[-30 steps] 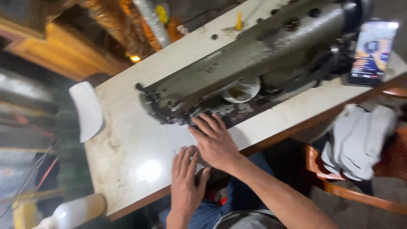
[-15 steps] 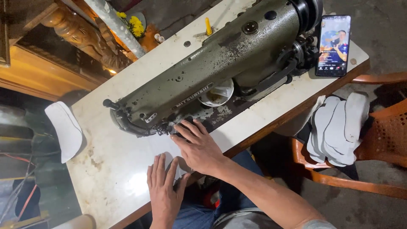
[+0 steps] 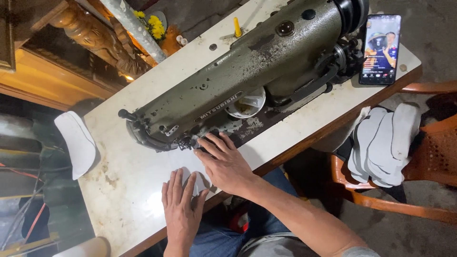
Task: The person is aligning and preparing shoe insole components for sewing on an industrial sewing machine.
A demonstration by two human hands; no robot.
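Pressing flat on a white piece of material that lies on the white table, both hands rest with fingers spread and grip nothing. This piece sits near the table's front edge, just at 5 o'clock from the needle area of the sewing machine.

The right hand lies palm down on the piece's far end, its fingertips touching the machine's base beside the needle area. The left hand lies flat at 7 o'clock from the right hand, on the piece's near end, fingers pointing toward the machine.

The sewing machine, olive green and worn, runs diagonally across the table from 8 o'clock to 2 o'clock. A small white cup sits under its arm. At the machine's 2 o'clock end a smartphone stands with its screen lit.

At 9 o'clock, a white sole-shaped piece hangs over the table's left edge. At 3 o'clock, well apart from the table, an orange plastic chair holds a stack of grey sole-shaped pieces. At 11 o'clock, yellow flowers lie beyond the table.
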